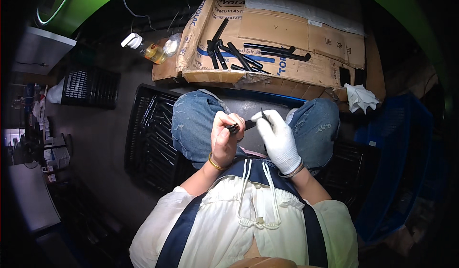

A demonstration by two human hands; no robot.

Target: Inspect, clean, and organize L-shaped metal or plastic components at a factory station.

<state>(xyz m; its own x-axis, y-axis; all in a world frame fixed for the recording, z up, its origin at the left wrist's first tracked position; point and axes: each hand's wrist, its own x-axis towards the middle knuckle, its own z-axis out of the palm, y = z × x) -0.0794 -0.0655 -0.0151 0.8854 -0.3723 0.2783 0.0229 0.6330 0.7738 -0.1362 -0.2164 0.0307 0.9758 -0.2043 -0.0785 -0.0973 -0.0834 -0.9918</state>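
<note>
My bare left hand (224, 139), with a gold bangle at the wrist, is closed around a black plastic rod (249, 124). One end of this rod pokes out of the fist; the other reaches across to my right hand. A white knitted glove covers my right hand (277, 139). Its fingers are closed at the rod's far end, around a thin dark pointed tool (263, 113) like a small blade, mostly hidden by the glove. Beyond my knees, several similar black rods, some with bent ends (301, 56), lie on an opened cardboard carton (224, 76).
Left of my knees stands a black crate (136, 134) filled with black rods. Another dark crate (351, 172) is at my right, beside blue bins (406, 148). A crumpled white glove (361, 98) hangs at the carton's right corner. A bottle of yellowish liquid (154, 53) stands left of the carton.
</note>
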